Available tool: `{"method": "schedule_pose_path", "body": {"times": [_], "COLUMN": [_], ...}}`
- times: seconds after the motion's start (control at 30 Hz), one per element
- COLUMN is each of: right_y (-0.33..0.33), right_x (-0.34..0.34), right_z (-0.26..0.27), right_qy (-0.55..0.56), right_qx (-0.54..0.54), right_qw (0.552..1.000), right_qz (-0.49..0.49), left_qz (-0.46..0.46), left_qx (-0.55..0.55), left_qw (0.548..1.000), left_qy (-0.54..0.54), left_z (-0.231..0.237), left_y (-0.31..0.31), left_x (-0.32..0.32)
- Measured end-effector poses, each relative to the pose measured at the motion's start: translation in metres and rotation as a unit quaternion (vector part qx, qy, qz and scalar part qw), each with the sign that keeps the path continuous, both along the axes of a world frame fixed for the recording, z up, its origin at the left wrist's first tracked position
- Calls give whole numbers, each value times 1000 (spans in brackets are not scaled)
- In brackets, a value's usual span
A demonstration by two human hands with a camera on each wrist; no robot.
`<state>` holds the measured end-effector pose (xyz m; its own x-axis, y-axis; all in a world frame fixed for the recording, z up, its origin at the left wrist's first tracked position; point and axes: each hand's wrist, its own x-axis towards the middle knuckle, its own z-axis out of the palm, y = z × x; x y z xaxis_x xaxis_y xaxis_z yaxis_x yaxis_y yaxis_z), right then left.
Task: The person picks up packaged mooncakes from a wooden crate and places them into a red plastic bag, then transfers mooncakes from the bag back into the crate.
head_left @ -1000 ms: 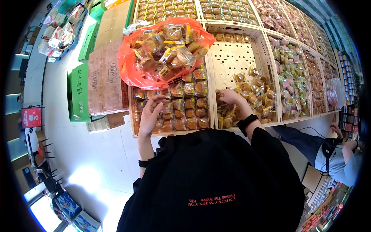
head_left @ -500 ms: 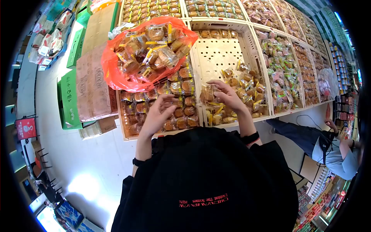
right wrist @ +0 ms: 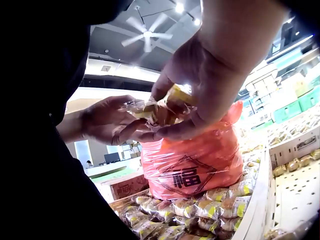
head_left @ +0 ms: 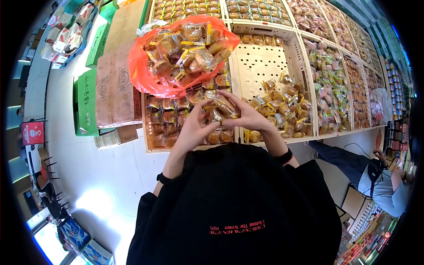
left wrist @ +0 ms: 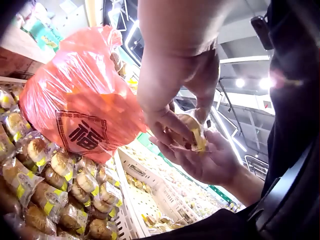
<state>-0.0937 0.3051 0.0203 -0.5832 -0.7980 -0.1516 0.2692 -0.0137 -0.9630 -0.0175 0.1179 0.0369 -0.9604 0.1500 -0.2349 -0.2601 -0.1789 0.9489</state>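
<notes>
Over the front of the left crate, my left hand (head_left: 193,129) and right hand (head_left: 252,118) meet around a wrapped pastry (head_left: 226,106) in clear film. Seen from the left wrist, the left fingers curl over the pastry (left wrist: 188,126), while the right hand's fingers pass beneath it. In the right wrist view, my right thumb and fingers grip the pastry (right wrist: 176,104) by its yellow-marked side; the left hand (right wrist: 107,119) holds its other side. Just beyond the hands sits a red plastic bag (head_left: 145,81), open at the top and heaped with similar pastries.
Rows of wrapped pastries (head_left: 165,117) fill the left crate under the bag. In the adjoining crate (head_left: 260,62), loose pastries (head_left: 287,106) lie near the front. Cardboard boxes (head_left: 112,84) stand at left; a bystander (head_left: 380,181) is at right.
My right hand came out of the adjoining crate with a wrapped pastry and moved left. The left hand moved right to meet it, and both now hold the pastry.
</notes>
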Motion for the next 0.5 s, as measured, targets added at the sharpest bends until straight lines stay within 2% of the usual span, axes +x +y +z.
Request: {"method": "schedule_pose_path", "body": {"times": [0.03,0.07,0.13,0.17,0.23,0.27,0.3,0.33,0.4,0.5], "right_y": [-4,-2,1,2,7,9,6,7,12,15], "right_x": [2,2,-1,2,0,0,3,3,1,-2], "right_z": [-11,-19,-21,-20,-19,-18,-13,-14,-19,-17], "right_qy": [104,105,-68,-122,-151,-179,-164,-164,-83,-72], "right_qx": [-4,-4,76,82,72,61,56,56,77,100], "right_qw": [993,993,992,981,975,969,967,967,979,980], "right_qz": [-57,-58,-69,-130,-145,-157,-185,-185,-167,-155], "left_qz": [0,-16,-35,-33,-32,-48,-63,-64,-58,-56], "left_qx": [0,-23,-45,-36,-27,-82,-137,-137,-129,-143], "left_qw": [1000,1000,998,999,999,993,982,982,988,987], "left_qy": [0,-6,-12,0,12,65,117,117,59,57], "left_z": [2,4,6,6,2,-6,-10,-13,-13,-8], "left_y": [-2,-4,-4,-4,-5,-8,-10,-11,-13,-13], "left_x": [0,0,1,1,0,-2,-2,-1,2,1]}}
